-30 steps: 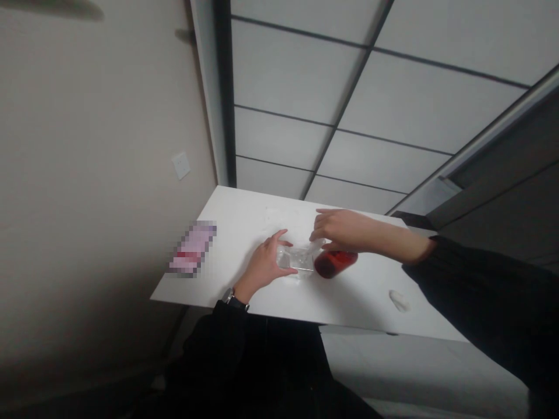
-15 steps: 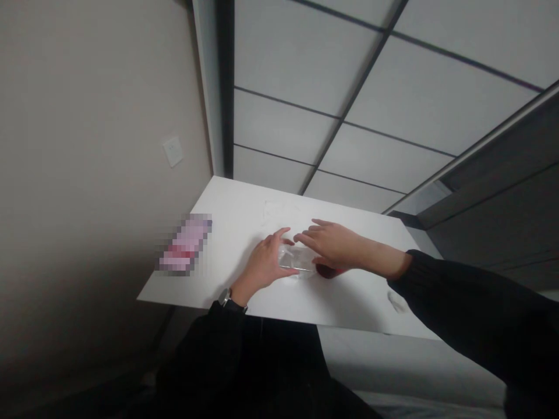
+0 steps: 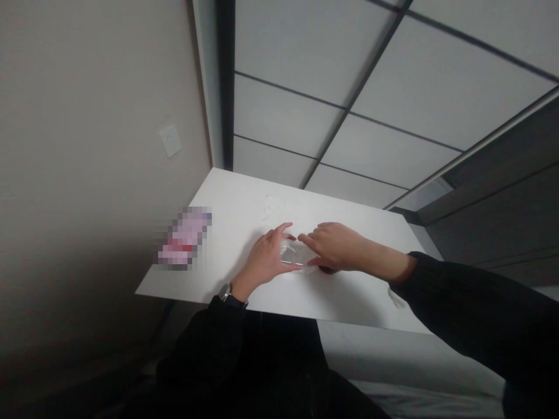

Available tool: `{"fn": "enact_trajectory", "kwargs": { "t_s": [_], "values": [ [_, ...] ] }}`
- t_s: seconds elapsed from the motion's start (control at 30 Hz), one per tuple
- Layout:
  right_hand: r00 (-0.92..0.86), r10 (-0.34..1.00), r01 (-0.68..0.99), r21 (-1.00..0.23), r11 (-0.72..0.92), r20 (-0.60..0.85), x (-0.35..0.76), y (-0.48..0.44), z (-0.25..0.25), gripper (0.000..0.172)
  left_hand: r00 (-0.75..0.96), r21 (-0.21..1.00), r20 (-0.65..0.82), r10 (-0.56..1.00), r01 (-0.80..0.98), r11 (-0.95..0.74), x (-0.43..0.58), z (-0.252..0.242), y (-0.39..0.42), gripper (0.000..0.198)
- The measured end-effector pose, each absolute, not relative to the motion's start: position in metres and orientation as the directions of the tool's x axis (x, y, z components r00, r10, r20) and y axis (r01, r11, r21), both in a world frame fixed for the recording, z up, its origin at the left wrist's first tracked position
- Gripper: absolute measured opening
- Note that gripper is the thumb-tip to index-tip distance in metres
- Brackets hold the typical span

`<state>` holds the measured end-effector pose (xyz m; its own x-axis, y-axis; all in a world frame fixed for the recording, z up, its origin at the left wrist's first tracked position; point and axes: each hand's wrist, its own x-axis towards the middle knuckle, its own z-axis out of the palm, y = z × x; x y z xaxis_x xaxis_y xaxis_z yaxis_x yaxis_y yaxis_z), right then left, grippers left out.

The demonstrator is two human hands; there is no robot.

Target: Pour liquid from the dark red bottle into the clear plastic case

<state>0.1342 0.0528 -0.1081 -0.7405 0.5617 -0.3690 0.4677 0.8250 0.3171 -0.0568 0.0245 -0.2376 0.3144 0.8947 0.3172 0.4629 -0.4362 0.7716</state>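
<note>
Head view: clear plastic container [image 3: 299, 254] sits mid-surface, between both hands. Left hand [image 3: 263, 262] curved round its left end, thumb along the near side, fingers on the far side, holding it. Right hand [image 3: 338, 247] over the right end, fingers bent down; cannot tell whether they pinch anything. Dark red object [image 3: 327, 269] mostly hidden beneath that palm. White surface [image 3: 244, 201]; blurred-out pink item [image 3: 186, 237] well apart, at left. Crumpled white scrap [image 3: 396, 298] near the right sleeve [image 3: 454, 297].
</note>
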Motion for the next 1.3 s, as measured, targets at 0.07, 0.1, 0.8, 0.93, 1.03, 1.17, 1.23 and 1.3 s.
{"fn": "enact_trajectory", "kwargs": {
  "t_s": [0.07, 0.1, 0.8, 0.93, 1.03, 1.17, 1.23, 1.3],
  "values": [
    [-0.748, 0.557, 0.471, 0.303, 0.829, -0.361, 0.134, 0.053, -0.108, 0.026, 0.319, 0.769, 0.323, 0.891, 0.461, -0.444, -0.057, -0.238, 0.025, 0.107],
    [-0.744, 0.561, 0.473, 0.307, 0.826, -0.364, 0.135, 0.053, -0.108, 0.02, 0.324, 0.767, 0.326, 0.888, 0.459, -0.448, -0.057, -0.238, 0.025, 0.107],
    [-0.68, 0.628, 0.543, 0.315, 0.778, -0.378, 0.135, 0.055, -0.118, 0.038, 0.323, 0.768, 0.302, 0.897, 0.474, -0.43, -0.056, -0.233, 0.023, 0.096],
    [-0.623, 0.666, 0.582, 0.325, 0.745, -0.411, 0.131, 0.056, -0.11, 0.044, 0.335, 0.764, 0.294, 0.895, 0.48, -0.43, -0.057, -0.231, 0.024, 0.093],
    [-0.71, 0.688, 0.66, 0.197, 0.725, -0.153, 0.144, 0.052, -0.084, 0.044, 0.345, 0.758, 0.298, 0.89, 0.481, -0.44, -0.06, -0.23, 0.025, 0.092],
    [-0.435, 0.758, 0.802, -0.175, 0.572, 0.486, 0.199, 0.026, -0.08, 0.039, 0.336, 0.745, 0.323, 0.885, 0.486, -0.457, -0.065, -0.234, 0.033, 0.091],
    [-0.137, 0.762, 0.791, -0.393, 0.469, 0.633, 0.23, 0.009, -0.113, 0.037, 0.339, 0.745, 0.335, 0.879, 0.476, -0.467, -0.066, -0.236, 0.04, 0.091],
    [0.067, 0.814, 0.688, -0.617, 0.381, 0.577, 0.25, -0.005, -0.163, 0.048, 0.347, 0.746, 0.346, 0.871, 0.462, -0.48, -0.066, -0.236, 0.047, 0.089]
  ]
}}
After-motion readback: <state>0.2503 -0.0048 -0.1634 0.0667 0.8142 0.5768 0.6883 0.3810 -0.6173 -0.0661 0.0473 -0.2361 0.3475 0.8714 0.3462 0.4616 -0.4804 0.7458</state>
